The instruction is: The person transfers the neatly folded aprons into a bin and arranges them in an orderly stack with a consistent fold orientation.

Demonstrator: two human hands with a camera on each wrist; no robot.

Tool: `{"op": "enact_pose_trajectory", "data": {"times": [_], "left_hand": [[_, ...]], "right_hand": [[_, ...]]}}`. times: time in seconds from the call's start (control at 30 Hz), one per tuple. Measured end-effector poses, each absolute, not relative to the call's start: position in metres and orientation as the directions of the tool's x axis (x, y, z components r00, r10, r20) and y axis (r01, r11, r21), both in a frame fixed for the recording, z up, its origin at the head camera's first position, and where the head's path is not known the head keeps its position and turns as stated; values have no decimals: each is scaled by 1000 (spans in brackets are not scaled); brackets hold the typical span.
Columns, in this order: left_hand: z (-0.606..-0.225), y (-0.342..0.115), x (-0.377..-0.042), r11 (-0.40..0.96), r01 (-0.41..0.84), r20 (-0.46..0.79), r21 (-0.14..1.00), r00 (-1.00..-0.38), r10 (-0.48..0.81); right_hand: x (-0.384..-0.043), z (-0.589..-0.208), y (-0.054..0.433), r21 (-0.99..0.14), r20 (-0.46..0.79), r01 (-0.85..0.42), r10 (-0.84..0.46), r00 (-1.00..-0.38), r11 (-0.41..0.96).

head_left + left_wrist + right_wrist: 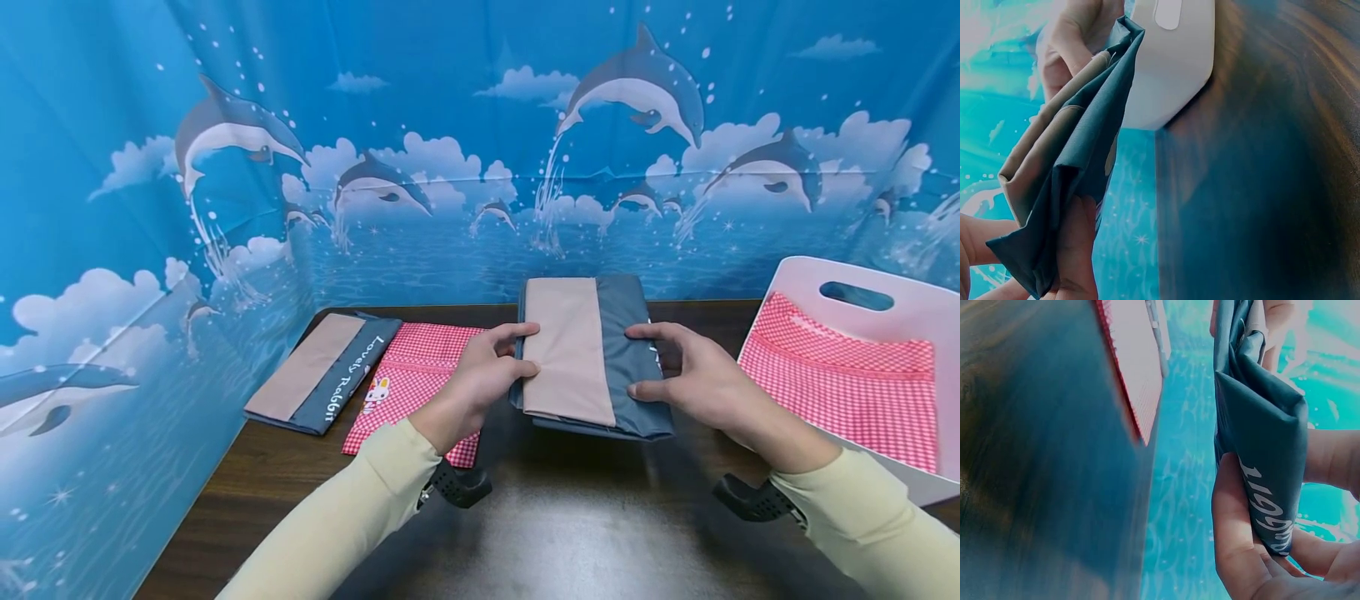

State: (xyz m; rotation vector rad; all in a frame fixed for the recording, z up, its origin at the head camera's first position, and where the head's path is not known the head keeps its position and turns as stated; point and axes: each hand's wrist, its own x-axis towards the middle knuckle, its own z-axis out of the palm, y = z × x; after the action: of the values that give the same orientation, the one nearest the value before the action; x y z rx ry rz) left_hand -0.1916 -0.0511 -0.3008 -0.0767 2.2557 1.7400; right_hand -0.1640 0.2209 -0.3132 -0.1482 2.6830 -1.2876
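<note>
A folded cloth (567, 350), beige with a slate-blue band, hangs above the table between my two hands. My left hand (483, 371) pinches its left edge, thumb nearer me and fingers farther away. On the right edge, the thumb and fingers of my right hand (697, 377) grip the slate-blue part, covering most of its white lettering. Seen edge-on in the left wrist view, the folded cloth (1079, 137) shows several layers tucked together. White letters show on the folded cloth (1266, 456) in the right wrist view, beside my fingers.
A similar folded cloth (322, 367) marked "Lovely Rabbit" lies at the table's left. Beside it, partly behind my left arm, is a red gingham cloth (423, 358) with a rabbit picture. A white bin (922, 304) at the right holds another red gingham cloth (847, 383). A dolphin-print curtain (450, 125) backs the table.
</note>
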Motion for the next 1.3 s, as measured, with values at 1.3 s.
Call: {"op": "enact_pose_trajectory", "data": {"times": [1.3], "left_hand": [[-296,-4,-195,253,-193,-249,948,-945,210]], "right_hand": [[-152,-314,262,-760,-76,4,-83,-994,650]]}}
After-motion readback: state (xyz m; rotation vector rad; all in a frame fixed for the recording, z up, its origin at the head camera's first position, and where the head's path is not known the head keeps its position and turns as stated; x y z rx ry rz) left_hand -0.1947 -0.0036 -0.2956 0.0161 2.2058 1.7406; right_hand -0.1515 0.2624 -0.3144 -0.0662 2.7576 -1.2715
